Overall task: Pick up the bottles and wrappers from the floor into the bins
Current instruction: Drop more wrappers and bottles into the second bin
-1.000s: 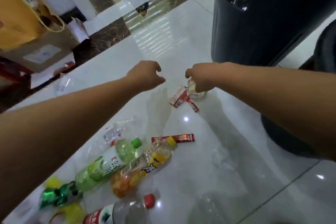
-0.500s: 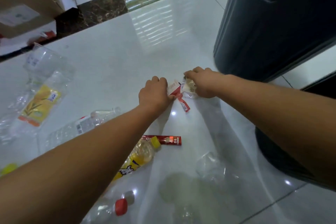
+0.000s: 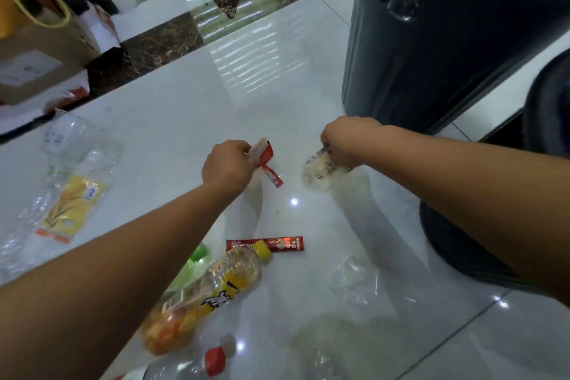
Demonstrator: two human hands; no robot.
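So both hands are down low over the shiny white floor [image 3: 172, 108] and each one has a bit of trash. The left hand [image 3: 228, 165] has its fingers curled tight round a red-and-white wrapper [image 3: 267, 157], which sticks out past the knuckles with a torn red strip dangling down from it. The right hand [image 3: 345, 142] is pinching a pale packet [image 3: 320, 171] with some print on it, hanging just under the fingers; can't tell if its bottom end touches the floor or not. Right beyond the right hand stands the big dark bin [image 3: 431, 49], with some stuff poking over its rim. To the right of that forearm there's a second dark round thing [image 3: 462, 241], cut off, can't say it's a bin. Closer to the person than the hands, between the two forearms, a long red stick wrapper [image 3: 277, 244] lies flat, right at the yellow cap of an orange-drink bottle [image 3: 216, 287] lying on its side. A green-capped bottle [image 3: 197, 253] peeks out from behind the left forearm, and a red-capped bottle [image 3: 197, 364] lies nearer still. Some clear crumpled plastic [image 3: 354, 281] sits under the right forearm. Well off to the left of the left hand lie a squashed clear bottle with a yellow label [image 3: 71, 210] and a clear crushed container [image 3: 68, 139].
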